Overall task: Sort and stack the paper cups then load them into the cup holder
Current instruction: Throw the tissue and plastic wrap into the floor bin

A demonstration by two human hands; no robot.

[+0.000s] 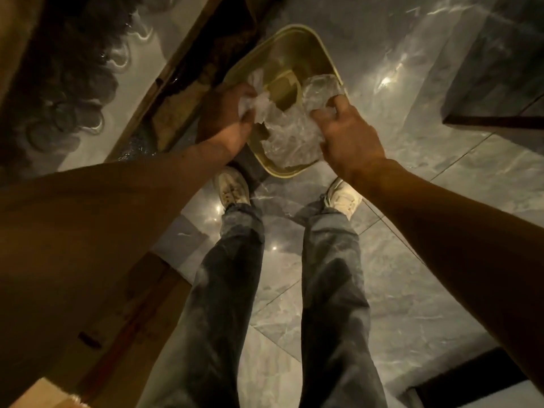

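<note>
I look straight down at a pale yellow-green bin (312,45) standing on the floor in front of my feet. Crumpled clear plastic wrapping (290,134) lies across its near opening. My left hand (226,116) grips the left part of the plastic at the bin's left rim. My right hand (347,134) pinches the right part of the plastic at the bin's right rim. No paper cups or cup holder show in this view.
Glossy grey marble floor tiles (412,172) spread to the right. A wooden counter edge (164,83) runs diagonally on the left, with a brown cardboard box (59,260) below my left arm. A dark cabinet (500,69) stands at the upper right.
</note>
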